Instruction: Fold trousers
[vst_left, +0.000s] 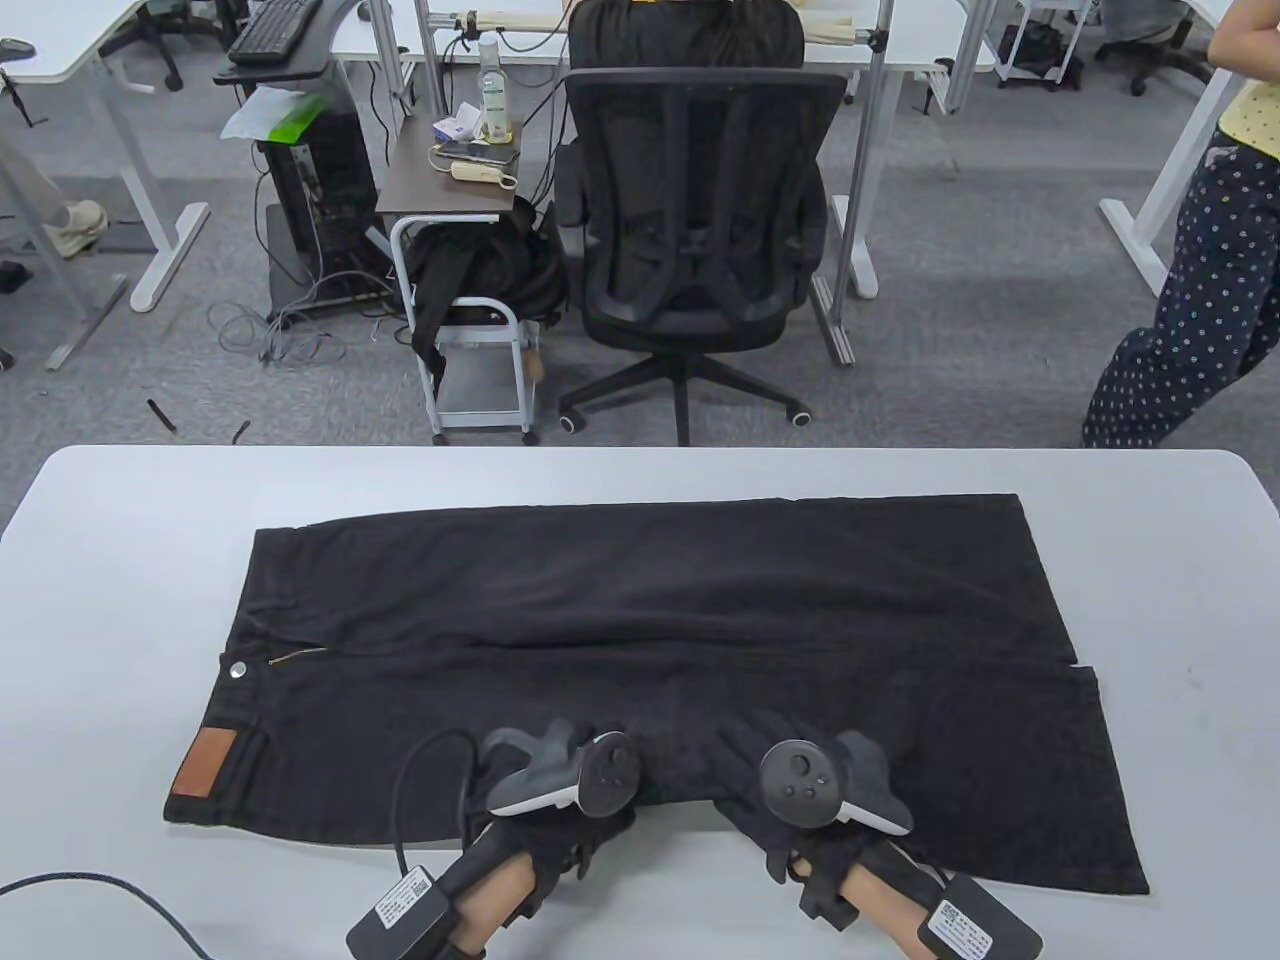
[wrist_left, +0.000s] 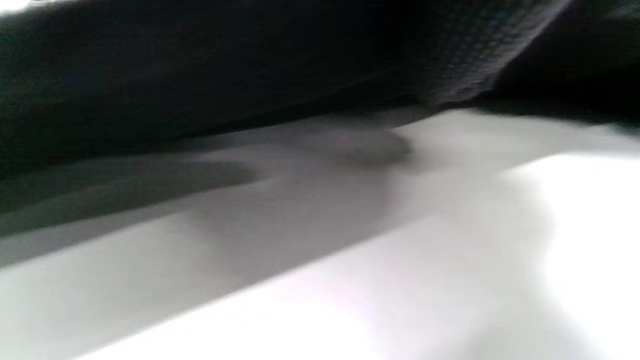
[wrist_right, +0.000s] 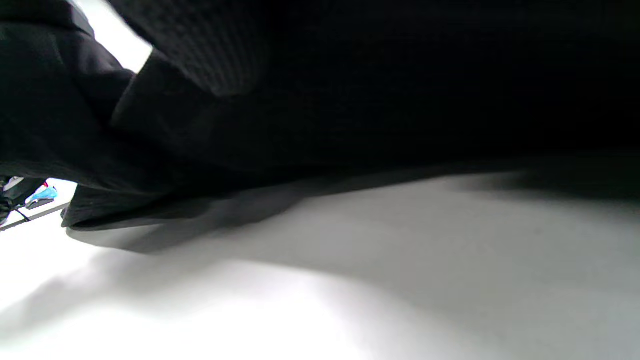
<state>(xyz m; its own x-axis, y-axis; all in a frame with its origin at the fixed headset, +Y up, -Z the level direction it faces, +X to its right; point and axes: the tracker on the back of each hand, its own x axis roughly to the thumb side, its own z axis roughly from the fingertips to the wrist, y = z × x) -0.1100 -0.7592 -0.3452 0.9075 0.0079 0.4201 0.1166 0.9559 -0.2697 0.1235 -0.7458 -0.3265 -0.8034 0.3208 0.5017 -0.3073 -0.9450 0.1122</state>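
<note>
Black trousers (vst_left: 640, 600) lie flat and sideways on the white table (vst_left: 120, 520), with the waistband at the left and the leg ends at the right. A brown leather patch (vst_left: 205, 762) and a metal button (vst_left: 238, 670) show at the waist. My left hand (vst_left: 560, 790) and right hand (vst_left: 790, 785) rest side by side on the near edge of the trousers, around the middle. The trackers and the black fabric hide the fingers. The left wrist view shows a gloved finger (wrist_left: 480, 55) above the fabric edge. The right wrist view shows a gloved finger (wrist_right: 210, 50) against dark cloth (wrist_right: 350, 100).
A black cable (vst_left: 100, 885) runs over the table's near left corner. Beyond the far edge stand a black office chair (vst_left: 700, 230) and a small cart (vst_left: 470, 300). A person (vst_left: 1200, 300) stands at the far right.
</note>
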